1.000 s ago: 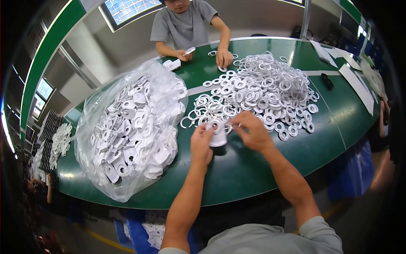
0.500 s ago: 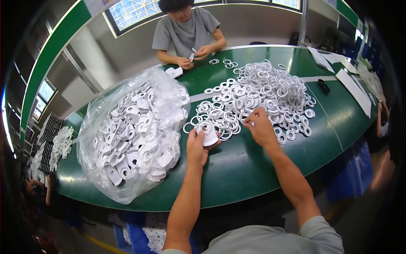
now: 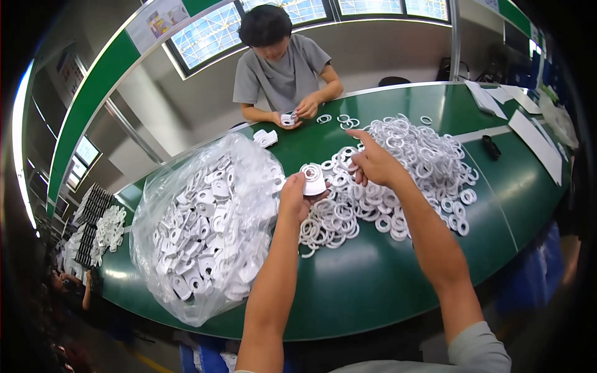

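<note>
My left hand (image 3: 295, 198) is closed round a white plastic piece (image 3: 314, 184), a flat tab with a round, ringed hole facing up. It is tilted beside the near left edge of a heap of white rings (image 3: 413, 149). Over that heap, my right hand (image 3: 377, 163) has its index finger stretched forward and the other fingers curled. At those curled fingertips a white ring (image 3: 341, 163) stands tilted, seemingly pinched; the thumb is partly hidden. Left of my left hand lies a large clear plastic bag (image 3: 146, 214) full of similar white tab pieces (image 3: 202, 230).
Across the green table (image 3: 385, 280) a person in a grey shirt (image 3: 292, 74) works on a white piece, with several tabs (image 3: 265, 138) nearby. White sheets (image 3: 536, 146) and a small black object (image 3: 490, 147) lie at right. Dark stacked trays (image 3: 93, 211) stand far left.
Both my hands have moved forward, the left one carrying the white piece. My right hand has shifted left over the rings, and its index finger has straightened. The view has tilted up slightly.
</note>
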Tool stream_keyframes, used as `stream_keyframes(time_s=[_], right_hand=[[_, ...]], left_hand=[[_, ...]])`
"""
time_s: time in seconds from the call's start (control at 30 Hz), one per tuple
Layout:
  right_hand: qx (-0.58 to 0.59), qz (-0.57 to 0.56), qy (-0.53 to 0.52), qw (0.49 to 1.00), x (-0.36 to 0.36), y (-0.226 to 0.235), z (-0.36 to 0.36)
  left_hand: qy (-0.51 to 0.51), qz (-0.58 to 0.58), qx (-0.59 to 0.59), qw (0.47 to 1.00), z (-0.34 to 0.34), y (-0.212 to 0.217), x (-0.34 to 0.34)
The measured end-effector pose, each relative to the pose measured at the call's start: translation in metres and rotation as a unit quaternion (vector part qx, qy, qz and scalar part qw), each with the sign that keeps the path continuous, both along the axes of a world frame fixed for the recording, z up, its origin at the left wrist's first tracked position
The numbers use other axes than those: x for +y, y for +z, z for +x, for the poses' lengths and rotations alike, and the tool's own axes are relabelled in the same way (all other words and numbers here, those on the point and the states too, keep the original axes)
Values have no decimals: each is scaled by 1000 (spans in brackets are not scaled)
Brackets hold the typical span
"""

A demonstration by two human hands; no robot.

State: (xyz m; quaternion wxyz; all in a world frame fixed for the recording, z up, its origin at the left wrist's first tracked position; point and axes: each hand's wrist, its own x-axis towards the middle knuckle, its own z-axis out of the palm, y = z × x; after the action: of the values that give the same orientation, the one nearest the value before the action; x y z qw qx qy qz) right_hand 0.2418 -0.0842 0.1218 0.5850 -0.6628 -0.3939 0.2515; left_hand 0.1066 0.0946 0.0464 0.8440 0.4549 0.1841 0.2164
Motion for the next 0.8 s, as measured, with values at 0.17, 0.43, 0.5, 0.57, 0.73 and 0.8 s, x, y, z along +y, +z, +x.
stream_keyframes(time_s=[0.17, 0.43, 0.5, 0.57, 0.73, 0.8], right_hand=[[51, -84, -8, 995, 102, 1, 74], [74, -121, 28, 989, 200, -46, 149], [79, -139, 24, 987, 212, -50, 158], [43, -177, 17, 983, 223, -52, 164], [29, -191, 18, 981, 237, -70, 180], [23, -191, 18, 981, 240, -74, 182]], left_hand=[[9, -13, 19, 1000, 62, -6, 60], [-17, -85, 62, 994, 125, -21, 117], [-15, -93, 73, 993, 134, -24, 125], [-17, -111, 69, 991, 140, -30, 135], [-13, -114, 83, 990, 149, -30, 142], [-8, -114, 86, 990, 151, -30, 142]])
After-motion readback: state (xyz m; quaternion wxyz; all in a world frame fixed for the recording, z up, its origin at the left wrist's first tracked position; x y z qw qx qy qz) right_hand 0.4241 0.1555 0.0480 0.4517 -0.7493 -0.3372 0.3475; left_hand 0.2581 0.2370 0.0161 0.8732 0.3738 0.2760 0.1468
